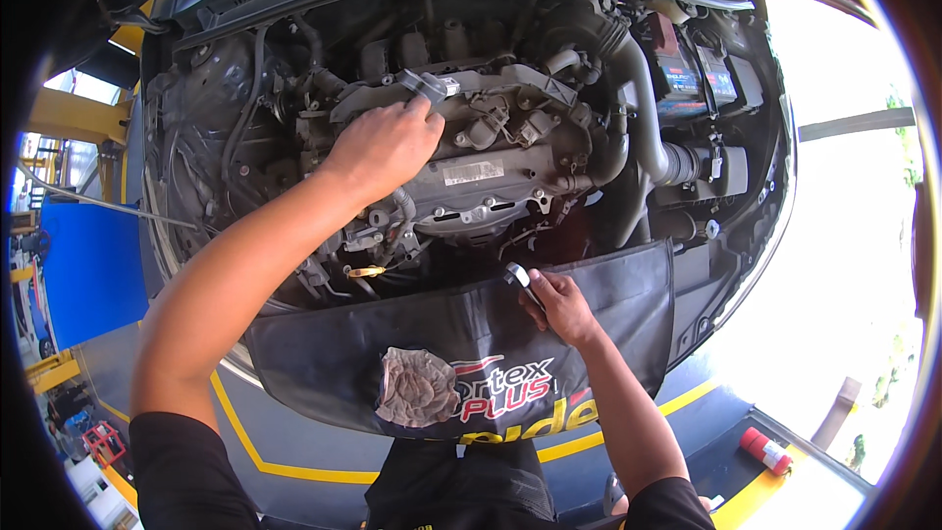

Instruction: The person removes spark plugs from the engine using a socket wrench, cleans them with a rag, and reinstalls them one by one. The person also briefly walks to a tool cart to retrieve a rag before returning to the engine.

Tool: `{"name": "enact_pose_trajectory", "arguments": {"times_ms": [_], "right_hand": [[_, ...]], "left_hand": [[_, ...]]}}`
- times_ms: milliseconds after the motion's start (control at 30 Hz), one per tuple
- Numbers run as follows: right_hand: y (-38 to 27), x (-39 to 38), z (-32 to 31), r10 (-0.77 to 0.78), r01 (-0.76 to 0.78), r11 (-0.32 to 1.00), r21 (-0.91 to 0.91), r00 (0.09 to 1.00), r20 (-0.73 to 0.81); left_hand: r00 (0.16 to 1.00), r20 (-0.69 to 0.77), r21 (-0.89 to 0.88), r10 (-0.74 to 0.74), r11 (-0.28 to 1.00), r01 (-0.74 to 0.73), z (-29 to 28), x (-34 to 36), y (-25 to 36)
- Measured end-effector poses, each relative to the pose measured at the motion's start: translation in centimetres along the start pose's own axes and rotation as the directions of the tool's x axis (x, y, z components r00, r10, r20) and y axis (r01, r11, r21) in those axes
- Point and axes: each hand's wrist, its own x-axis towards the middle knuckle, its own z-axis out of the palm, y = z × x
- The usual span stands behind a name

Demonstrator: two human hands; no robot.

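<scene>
My left hand (391, 145) is over the upper left part of the engine (510, 172), its fingers closed around a dark grey plastic part (417, 85) with a small pale label at one end. Its exact kind and its lower end are hidden by the hand. Lower down, near the front edge of the engine bay, my right hand (563, 306) grips a ratchet wrench (516, 276). The silver head sticks out above the thumb, while fingers cover most of the handle. Below that hand lies a black fender cover (324, 353).
A crumpled, stained rag (416, 389) lies on the cover. Left of it is a yellow dipstick handle (366, 272). A battery (692, 83) and a thick air hose (643, 118) fill the right side. A red fire extinguisher (765, 450) is on the floor at right.
</scene>
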Motion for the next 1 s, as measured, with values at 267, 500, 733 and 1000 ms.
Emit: {"name": "enact_pose_trajectory", "arguments": {"times_ms": [267, 500, 733, 1000], "right_hand": [[0.0, -0.1, 0.0, -0.007, 0.007, 1.0, 0.001, 1.0, -0.014], [0.1, 0.0, 0.1, -0.004, 0.004, 0.999, 0.046, 1.0, -0.009], [-0.1, -0.2, 0.0, -0.016, 0.016, 0.999, 0.034, 1.0, 0.003], [0.0, -0.1, 0.0, -0.022, 0.022, 1.0, 0.006, 1.0, -0.01]], "left_hand": [[0.992, -0.079, -0.036, 0.1, 0.994, -0.103, -2.9, -0.1, 0.0], [0.989, -0.003, -0.117, 0.15, 0.982, -0.149, -2.4, -0.7, 0.1], [0.985, 0.055, -0.047, 0.163, 0.986, -0.16, -0.8, -0.3, -0.2], [0.986, 0.053, -0.061, 0.161, 0.986, -0.157, -0.6, -0.1, 0.1]]}}
